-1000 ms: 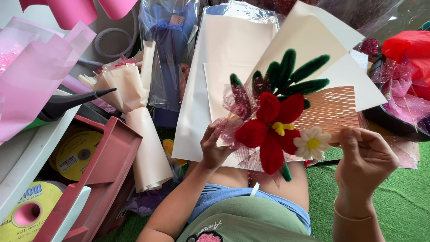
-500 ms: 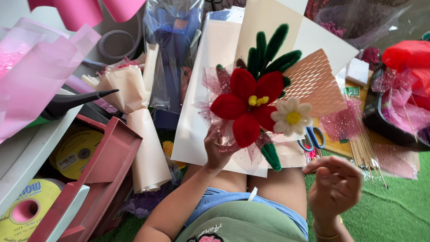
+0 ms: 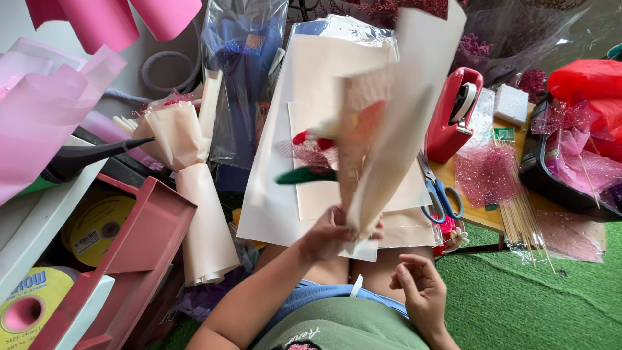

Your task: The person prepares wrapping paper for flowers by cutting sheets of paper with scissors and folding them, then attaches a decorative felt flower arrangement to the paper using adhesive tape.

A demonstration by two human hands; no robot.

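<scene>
The left hand (image 3: 334, 233), at centre bottom of the frame, is pinching its fingers closed around the base of a small bouquet (image 3: 363, 142) in cream wrapping paper, which is blurring upward toward centre top; a red bloom and green leaf are poking out on its left. The right hand (image 3: 418, 291), lower right of centre, is hanging loosely curled and holding nothing. The flowers are sitting inside the wrap, but no tie or tape is showing. Blue-handled scissors (image 3: 440, 194) and a red tape dispenser (image 3: 455, 116) are lying to the right.

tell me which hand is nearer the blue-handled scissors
Right. The right hand hangs open just below the blue-handled scissors, holding nothing. The left hand is farther off to their left, gripping the paper-wrapped bouquet.
</scene>
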